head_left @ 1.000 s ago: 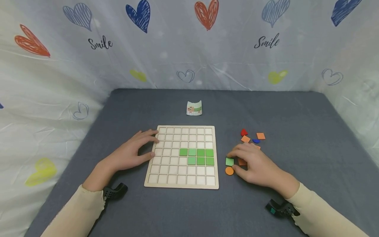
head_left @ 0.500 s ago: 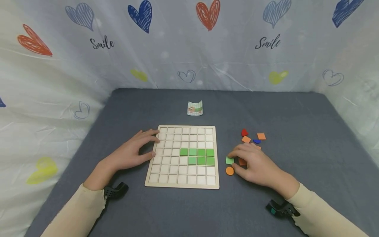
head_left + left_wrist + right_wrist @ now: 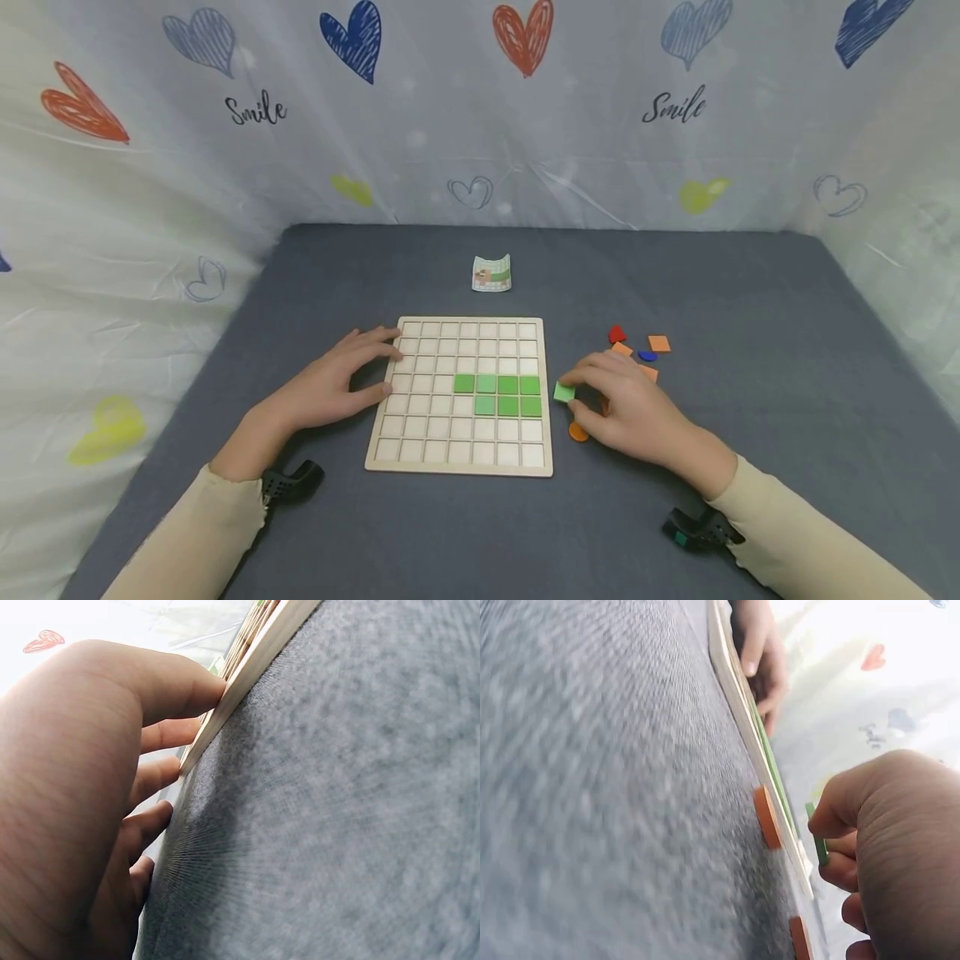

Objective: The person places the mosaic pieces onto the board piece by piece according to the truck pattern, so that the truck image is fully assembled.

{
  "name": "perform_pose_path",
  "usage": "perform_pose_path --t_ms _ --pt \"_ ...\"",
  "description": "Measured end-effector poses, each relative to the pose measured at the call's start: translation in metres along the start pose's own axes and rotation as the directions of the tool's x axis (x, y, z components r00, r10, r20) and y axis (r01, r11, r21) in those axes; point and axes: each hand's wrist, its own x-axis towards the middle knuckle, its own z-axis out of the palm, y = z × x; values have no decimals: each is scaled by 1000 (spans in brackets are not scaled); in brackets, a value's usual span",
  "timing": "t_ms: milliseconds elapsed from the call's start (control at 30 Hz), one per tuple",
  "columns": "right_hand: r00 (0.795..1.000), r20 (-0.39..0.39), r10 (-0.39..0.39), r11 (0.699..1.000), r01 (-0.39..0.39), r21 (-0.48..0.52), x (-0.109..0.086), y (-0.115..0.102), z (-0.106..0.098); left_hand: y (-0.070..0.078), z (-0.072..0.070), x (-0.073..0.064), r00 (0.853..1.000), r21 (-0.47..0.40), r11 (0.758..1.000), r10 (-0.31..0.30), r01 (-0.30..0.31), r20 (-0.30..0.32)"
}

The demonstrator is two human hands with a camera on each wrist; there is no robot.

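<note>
Two hands are in use: by the right hand (image 3: 637,407), a green tile (image 3: 563,392) is pinched between thumb and fingers, while by the left hand (image 3: 324,387), fingers loosely extended, the board's left edge is touched. The tile has been moved from behind the orange disc (image 3: 578,432) to just beside the board (image 3: 459,472); a transfer seems under way. In the right wrist view it is shown edge-on, raised off the desk (image 3: 712,292), a clearance barely readable from the head view.
</note>
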Motion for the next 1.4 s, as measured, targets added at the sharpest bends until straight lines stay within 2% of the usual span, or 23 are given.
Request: perform_pose_path --t_ms 300,500,933,1233,1400 --pt "998 39 39 999 -40 32 8 -5 7 -1 0 -1 1000 -1 1000 -1 1 -2" --pt "1000 24 -2 999 1 50 16 -9 15 0 -1 0 1000 -3 1000 1 -1 3" --pt "994 82 -77 995 71 75 48 -27 40 -2 0 -1 1000 2 1000 22 -22 -8" --pt "987 88 -136 988 129 83 61 -36 53 0 -3 0 1000 -3 1000 17 -17 -1" --pt "980 117 -161 985 153 77 68 -41 59 0 -2 0 1000 -4 1000 15 -15 1"
